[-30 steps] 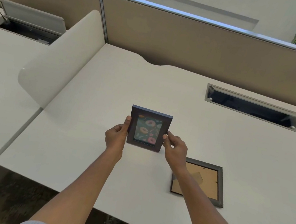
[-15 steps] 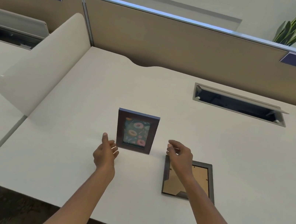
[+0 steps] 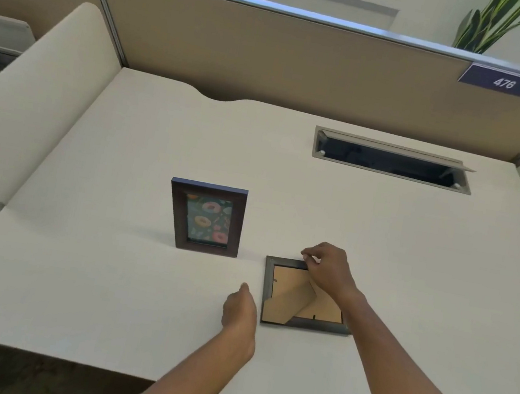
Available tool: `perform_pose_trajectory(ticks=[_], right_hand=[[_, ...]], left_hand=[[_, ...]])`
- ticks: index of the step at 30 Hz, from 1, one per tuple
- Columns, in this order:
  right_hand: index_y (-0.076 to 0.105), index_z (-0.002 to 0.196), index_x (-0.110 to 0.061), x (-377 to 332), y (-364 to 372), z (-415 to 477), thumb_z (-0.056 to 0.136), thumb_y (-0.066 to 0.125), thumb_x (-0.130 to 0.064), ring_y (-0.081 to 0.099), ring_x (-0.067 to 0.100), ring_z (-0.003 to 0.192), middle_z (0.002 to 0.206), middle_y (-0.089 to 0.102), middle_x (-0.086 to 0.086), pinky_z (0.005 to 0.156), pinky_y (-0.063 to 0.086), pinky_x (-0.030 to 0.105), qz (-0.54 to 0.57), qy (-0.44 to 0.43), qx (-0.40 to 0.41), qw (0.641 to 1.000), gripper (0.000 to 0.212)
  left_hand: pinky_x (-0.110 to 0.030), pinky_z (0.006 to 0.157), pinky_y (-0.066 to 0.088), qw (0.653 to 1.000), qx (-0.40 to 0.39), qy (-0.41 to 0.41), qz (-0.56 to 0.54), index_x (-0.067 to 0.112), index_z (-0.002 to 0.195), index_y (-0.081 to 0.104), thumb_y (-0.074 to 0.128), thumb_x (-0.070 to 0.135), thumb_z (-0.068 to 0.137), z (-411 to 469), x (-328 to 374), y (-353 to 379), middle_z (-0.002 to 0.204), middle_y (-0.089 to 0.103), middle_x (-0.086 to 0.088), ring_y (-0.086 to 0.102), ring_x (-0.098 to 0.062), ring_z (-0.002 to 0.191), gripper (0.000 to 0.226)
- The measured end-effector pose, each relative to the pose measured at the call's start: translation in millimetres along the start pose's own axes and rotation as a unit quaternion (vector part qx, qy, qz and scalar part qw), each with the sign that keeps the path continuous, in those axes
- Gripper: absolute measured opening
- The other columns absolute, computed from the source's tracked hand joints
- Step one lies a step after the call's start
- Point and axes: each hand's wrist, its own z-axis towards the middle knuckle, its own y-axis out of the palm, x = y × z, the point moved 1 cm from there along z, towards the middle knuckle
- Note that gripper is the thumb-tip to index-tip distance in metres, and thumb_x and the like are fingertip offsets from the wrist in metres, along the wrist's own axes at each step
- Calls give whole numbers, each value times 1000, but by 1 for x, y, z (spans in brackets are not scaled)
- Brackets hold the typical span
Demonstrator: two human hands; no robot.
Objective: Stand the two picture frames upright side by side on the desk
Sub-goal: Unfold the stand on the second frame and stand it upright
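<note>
Since a moment ago, the right hand [image 3: 329, 269] now pinches the flat frame's [image 3: 296, 322] far edge, while the empty, loosely curled left hand [image 3: 239, 309] has shifted beside it, away from the upright frame [image 3: 205, 219].

Dark-framed donut picture [image 3: 205, 218] standing upright on worktop [image 3: 103, 274], second dark frame [image 3: 302, 295] lying face-down at its 4 o'clock, cardboard back showing

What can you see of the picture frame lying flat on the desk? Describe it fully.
The flat frame lies face down on the white desk, to the right of and nearer than the standing frame. Its dark grey border surrounds a tan, cardboard-like backing with a folded easel stand. The right hand rests on its far edge; the left hand is just off its left side.
</note>
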Motion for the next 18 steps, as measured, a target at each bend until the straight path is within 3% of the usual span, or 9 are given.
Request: perform_pose_trajectory(ticks=[4, 7, 9, 14, 18], right_hand=[[78, 112, -13, 1, 0, 2, 95, 60, -16, 65, 26, 108, 114, 71, 10, 93, 53, 42, -56, -19, -46, 997, 25], [78, 112, -12, 1, 3, 2, 96, 60, -15, 65, 26, 106, 112, 71, 11, 91, 53, 39, -64, -27, -56, 996, 25], [79, 111, -12, 2, 4, 1, 96, 58, -12, 65, 26, 103, 109, 71, 12, 90, 52, 35, -59, -28, -55, 996, 25], [79, 109, -10, 6, 5, 1, 95, 57, -9, 65, 27, 102, 108, 71, 13, 88, 50, 32, -50, -21, -52, 997, 26], [79, 109, -10, 11, 2, 2, 96, 55, -8, 65, 28, 103, 107, 71, 12, 86, 49, 31, -47, -1, -39, 998, 27]], left_hand=[[-49, 107, 47, 999, 13, -32, 13, 9, 144, 47, 32, 44, 104, -13, -8, 16, 135, 49, -12, 45, -28, 106, 55], [-45, 96, 50, 997, -7, -64, -38, 14, 149, 42, 29, 52, 104, -16, -14, 24, 149, 42, -14, 47, -32, 114, 60], [-43, 93, 51, 996, -17, -68, -61, 13, 145, 46, 29, 55, 103, -16, -15, 28, 146, 46, -15, 52, -34, 118, 62], [-49, 113, 43, 996, -21, -61, -55, 9, 145, 46, 27, 60, 101, -12, -6, 33, 147, 50, -18, 55, -37, 127, 70], [-50, 116, 40, 999, -8, -31, -28, 8, 143, 49, 25, 62, 100, -8, 10, 34, 150, 49, -16, 52, -35, 133, 73]])
